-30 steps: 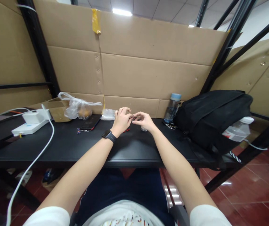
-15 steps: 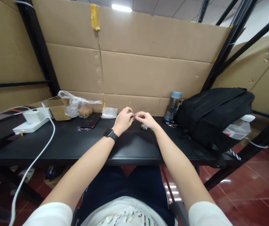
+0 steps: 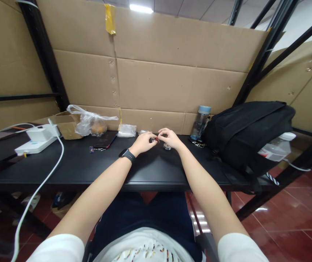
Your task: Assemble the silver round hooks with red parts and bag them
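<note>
Fingers of left hand and right hand together pinch a small red item.

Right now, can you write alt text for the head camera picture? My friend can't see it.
A left hand and right hand meet at a tiny red thing, too small to name, over a black table. A silvery round thing sits beside the right hand; a phone lies left, bottle and backpack right.

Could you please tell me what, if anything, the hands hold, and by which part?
A small red thing appears pinched between the fingertips of the left hand and right hand; it is too small to tell by which part.
</note>
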A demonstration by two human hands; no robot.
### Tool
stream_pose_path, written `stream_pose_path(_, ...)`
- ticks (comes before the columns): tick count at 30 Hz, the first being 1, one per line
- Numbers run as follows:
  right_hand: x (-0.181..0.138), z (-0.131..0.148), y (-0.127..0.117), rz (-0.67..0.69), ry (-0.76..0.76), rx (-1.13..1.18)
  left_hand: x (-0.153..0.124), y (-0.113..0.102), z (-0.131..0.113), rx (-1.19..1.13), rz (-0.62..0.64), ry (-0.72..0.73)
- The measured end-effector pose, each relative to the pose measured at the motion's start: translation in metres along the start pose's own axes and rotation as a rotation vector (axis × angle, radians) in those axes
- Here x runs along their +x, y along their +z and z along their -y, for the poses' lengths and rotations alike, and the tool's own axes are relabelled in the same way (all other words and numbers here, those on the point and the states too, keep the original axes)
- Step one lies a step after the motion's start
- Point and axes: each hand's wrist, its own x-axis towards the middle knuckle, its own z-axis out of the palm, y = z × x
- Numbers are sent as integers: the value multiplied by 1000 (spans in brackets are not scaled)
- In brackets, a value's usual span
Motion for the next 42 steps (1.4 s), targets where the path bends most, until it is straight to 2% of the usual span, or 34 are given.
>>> stream_pose_path(8, 0, -7, -1, 66, 20, -122, 1, 2, 7, 132, -14, -79)
stream_pose_path(11, -2, -12, -2, 128, 38, -196, -1, -4, 12, 204, 109, -117)
stream_pose_path(14, -4, -14, -3, 263, 38, -224, -4, -9, 15, 269, 252, -127)
stream_pose_path(18, -5, -12, -8, 408, 28, -205, -6, -7, 13, 286, 281, -141)
stream_pose_path(20, -6, -13, -12, 398, 58, -209, -7, -4, 12, 304, 277, -136)
stream_pose_path(23, -9, -18, -19, 356, 183, -307, -8, 2, 10, 339, 267, -120)
stream_pose_path(27, -11, -26, -25, 368, 298, -420, -8, 6, 9, 328, 234, -115)
stream_pose_path(32, -11, -33, -28, 368, 303, -371, -4, 3, 6, 156, 110, -182)
stream_pose_path(36, -11, -36, -31, 364, 297, -327, -2, -1, 5, 50, 64, -195)
stream_pose_path(42, -12, -38, -33, 307, 237, -180, -1, -2, 3, 75, 27, -199)
